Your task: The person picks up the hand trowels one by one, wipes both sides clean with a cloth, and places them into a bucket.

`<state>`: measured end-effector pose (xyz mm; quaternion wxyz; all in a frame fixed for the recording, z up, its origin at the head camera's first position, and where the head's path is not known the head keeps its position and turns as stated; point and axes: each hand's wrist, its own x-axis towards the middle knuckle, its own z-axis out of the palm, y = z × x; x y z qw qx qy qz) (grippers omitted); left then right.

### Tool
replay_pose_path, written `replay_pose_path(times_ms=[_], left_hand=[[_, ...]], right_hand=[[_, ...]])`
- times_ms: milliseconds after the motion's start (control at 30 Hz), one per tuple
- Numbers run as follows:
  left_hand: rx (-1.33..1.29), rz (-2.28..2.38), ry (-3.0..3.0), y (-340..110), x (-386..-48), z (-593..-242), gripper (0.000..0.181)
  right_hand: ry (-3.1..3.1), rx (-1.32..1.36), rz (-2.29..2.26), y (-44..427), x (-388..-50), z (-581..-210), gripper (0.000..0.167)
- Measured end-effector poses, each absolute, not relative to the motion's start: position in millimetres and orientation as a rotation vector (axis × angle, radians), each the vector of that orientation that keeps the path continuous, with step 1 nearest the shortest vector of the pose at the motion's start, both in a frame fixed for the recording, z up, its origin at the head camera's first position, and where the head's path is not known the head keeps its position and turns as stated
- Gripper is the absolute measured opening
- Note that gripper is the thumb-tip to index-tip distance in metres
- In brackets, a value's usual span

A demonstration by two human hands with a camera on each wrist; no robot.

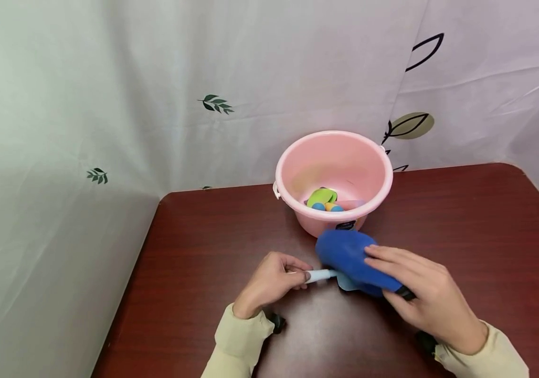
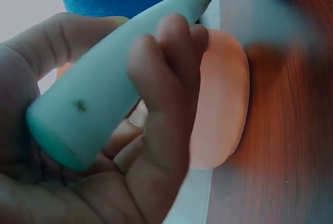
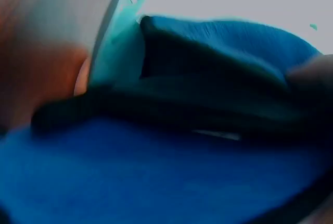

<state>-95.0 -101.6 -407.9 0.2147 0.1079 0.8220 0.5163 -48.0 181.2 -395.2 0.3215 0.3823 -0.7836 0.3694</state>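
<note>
My left hand (image 1: 274, 278) pinches the tapered handle of a pale blue spatula-like tool (image 1: 318, 275) between thumb and fingers. Its flat blade points right, partly hidden by a blue soft item with black edging (image 1: 347, 254). That item, whose exact kind I cannot tell, is gripped by my right hand (image 1: 422, 286), thumb below and fingers on top. Up close in the right wrist view, two blue layers (image 3: 156, 172) part at a dark opening, and the turquoise blade (image 3: 122, 49) stands at its edge. Both things are held over the table, in front of the bucket.
A pink bucket (image 1: 335, 137) stands at the back of the dark red-brown table (image 1: 203, 252). Inside it lie a green piece (image 1: 321, 197) and several small coloured things. Pale cloth with leaf prints (image 1: 260, 63) hangs behind and to the left.
</note>
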Motion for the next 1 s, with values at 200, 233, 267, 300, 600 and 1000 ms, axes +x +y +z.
replay_pose_path(times_ms=[200, 233, 267, 300, 600, 1000], left_hand=[[0.340, 1.438, 2.281, -99, -93, -409, 0.010], [0.349, 1.438, 2.279, -99, -93, -409, 0.010], [0.356, 1.437, 2.277, -99, -93, -410, 0.009], [0.357, 1.438, 2.272, -98, -93, -410, 0.009], [0.343, 1.414, 2.306, -97, -94, -406, 0.015], [0.285, 1.492, 2.289, -102, -96, -405, 0.021]], right_hand=[[-2.283, 1.216, 0.915, 179, -47, -411, 0.045], [-2.329, 1.234, 0.906, 179, -47, -413, 0.046], [-2.365, 1.250, 0.902, 179, -46, -414, 0.045], [-2.400, 1.260, 0.895, 178, -45, -415, 0.042], [-2.585, 1.180, 0.786, 174, -40, -418, 0.069], [-2.650, 1.123, 0.734, 170, -39, -419, 0.077]])
